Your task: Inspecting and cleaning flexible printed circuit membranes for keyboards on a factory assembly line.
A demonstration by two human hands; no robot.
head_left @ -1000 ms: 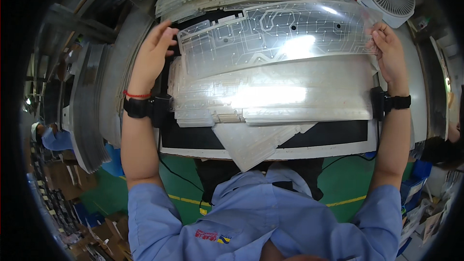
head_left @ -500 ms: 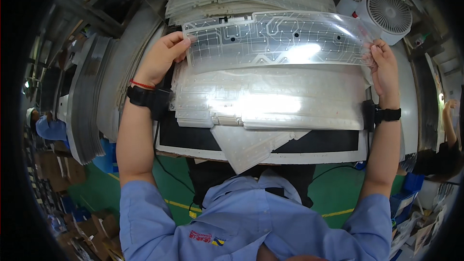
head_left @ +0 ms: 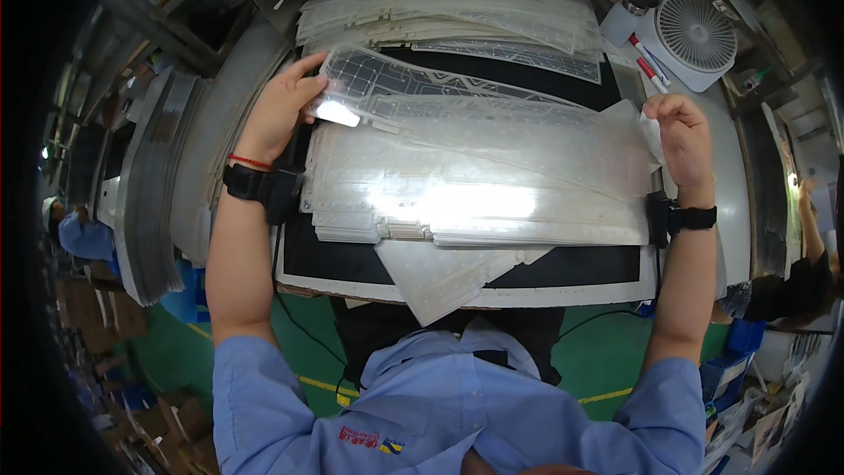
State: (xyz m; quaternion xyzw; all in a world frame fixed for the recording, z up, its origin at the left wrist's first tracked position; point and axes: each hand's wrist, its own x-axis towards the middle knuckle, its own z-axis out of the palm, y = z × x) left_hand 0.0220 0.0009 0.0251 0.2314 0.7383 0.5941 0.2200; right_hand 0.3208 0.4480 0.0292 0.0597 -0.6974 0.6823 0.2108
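Observation:
A clear plastic sheet printed with fine circuit lines (head_left: pixel 374 79) slants across the pile. My left hand (head_left: pixel 283 110) pinches its raised left end between thumb and fingers. Toward the right, the sheet droops down onto a stack of similar translucent sheets (head_left: pixel 501 224), where its outline merges with theirs under the glare. My right hand (head_left: pixel 681 142) is beside the stack's right end, fingers loosely bent and apart from the thumb, with nothing held in it. One sheet (head_left: pixel 431 286) pokes out askew from beneath the stack, over the table's front edge.
Behind, another pile of clear sheets (head_left: pixel 440 4) lies on the black work surface (head_left: pixel 554 75). A white fan (head_left: pixel 694 35), a bottle (head_left: pixel 622 22) and red-and-white markers (head_left: pixel 649 66) stand or lie at the back right. Tall sheet stacks (head_left: pixel 163 185) flank the left.
My right hand has let go of the sheet's right end, which has dropped onto the stack. My left hand keeps its end, now tilted. The back pile and markers show more fully.

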